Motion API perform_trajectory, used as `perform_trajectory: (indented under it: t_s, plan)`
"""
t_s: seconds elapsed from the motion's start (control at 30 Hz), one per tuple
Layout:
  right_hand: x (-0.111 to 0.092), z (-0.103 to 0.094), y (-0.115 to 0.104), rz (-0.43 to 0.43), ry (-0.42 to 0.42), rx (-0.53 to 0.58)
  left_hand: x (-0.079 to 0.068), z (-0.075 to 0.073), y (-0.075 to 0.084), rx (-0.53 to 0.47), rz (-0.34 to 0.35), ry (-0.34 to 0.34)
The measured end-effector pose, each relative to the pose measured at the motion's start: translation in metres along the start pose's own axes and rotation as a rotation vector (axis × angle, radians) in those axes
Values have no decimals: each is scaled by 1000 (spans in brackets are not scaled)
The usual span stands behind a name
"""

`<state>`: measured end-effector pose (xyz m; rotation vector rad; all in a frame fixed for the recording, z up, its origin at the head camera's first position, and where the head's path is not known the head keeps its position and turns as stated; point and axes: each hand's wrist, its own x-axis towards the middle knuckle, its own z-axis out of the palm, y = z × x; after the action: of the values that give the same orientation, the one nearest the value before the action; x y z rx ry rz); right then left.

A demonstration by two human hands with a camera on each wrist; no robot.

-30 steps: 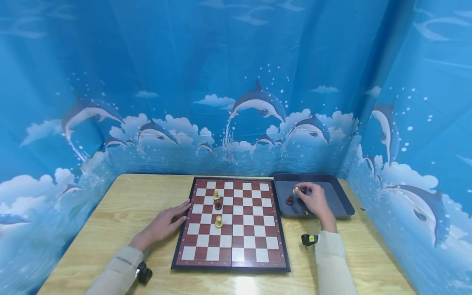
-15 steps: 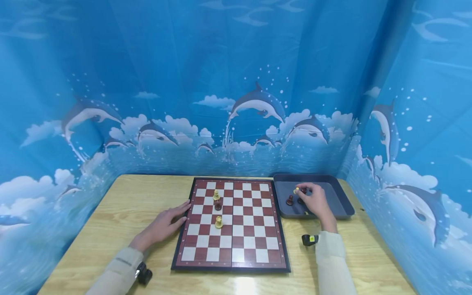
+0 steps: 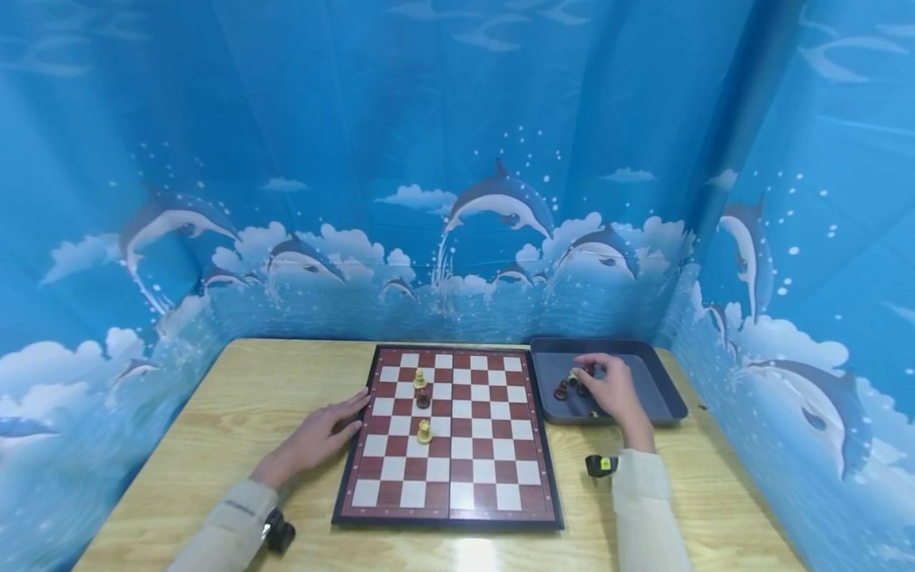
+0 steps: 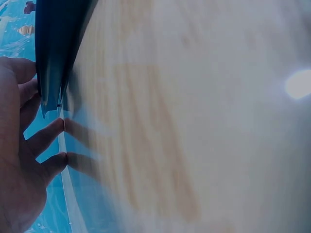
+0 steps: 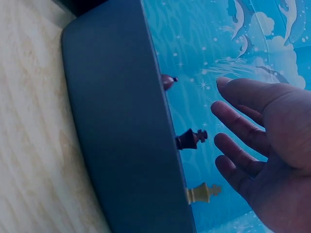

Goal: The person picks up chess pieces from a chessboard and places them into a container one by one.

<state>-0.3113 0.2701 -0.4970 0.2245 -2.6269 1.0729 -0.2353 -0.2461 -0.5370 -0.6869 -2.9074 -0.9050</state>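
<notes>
My left hand point(image 3: 314, 437) rests on the table with its fingertips against the left edge of the chessboard point(image 3: 493, 496). In the left wrist view its fingers point(image 4: 46, 138) spread along the board's side. My right hand point(image 3: 611, 389) is over the dark grey tray point(image 3: 661, 397), fingertips just beside a cream chess piece point(image 3: 573, 376). The right wrist view shows relaxed fingers with nothing seen between them. A dark chess piece point(image 3: 561, 390) leans beside the cream one. Above the tray wall show a dark king point(image 5: 192, 139), a cream king point(image 5: 201, 193) and a reddish-brown piece's top point(image 5: 167, 81).
On the board's left half stand two cream chess pieces, one farther point(image 3: 419, 379) and one nearer point(image 3: 425, 431), with a dark piece point(image 3: 423, 397) between them. The wooden table point(image 3: 286, 373) ends at a blue dolphin curtain point(image 3: 457, 199). The tray adjoins the board's right edge.
The cream piece has dropped from my right fingertips into the tray, and the dark piece beside it now tilts. The right hand has barely moved; the left stays in place.
</notes>
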Motion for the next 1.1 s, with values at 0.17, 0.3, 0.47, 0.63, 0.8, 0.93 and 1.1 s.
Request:
perform_trajectory:
  t_s: [0.17, 0.3, 0.47, 0.63, 0.8, 0.93, 1.1]
  plan:
    - [0, -2, -4, -16, 11, 0, -1, 0, 0, 0, -4, 5]
    - [0, -3, -7, -31, 15, 1, -2, 1, -1, -1, 5, 13]
    - [0, -5, -13, -31, 10, 7, -2, 1, -3, 7, 18, 20]
    - [-1, -7, -20, -29, 8, 29, -1, 2, -3, -1, 9, 12]
    - [-2, -6, -30, -43, -17, 80, -1, 3, -4, -2, 14, 18]
    - [-3, -4, -40, -43, -61, 152, 0, 3, -4, 0, 12, 16]
    - [-4, 2, -61, -70, -161, 284, -1, 3, -3, 0, -5, 6]
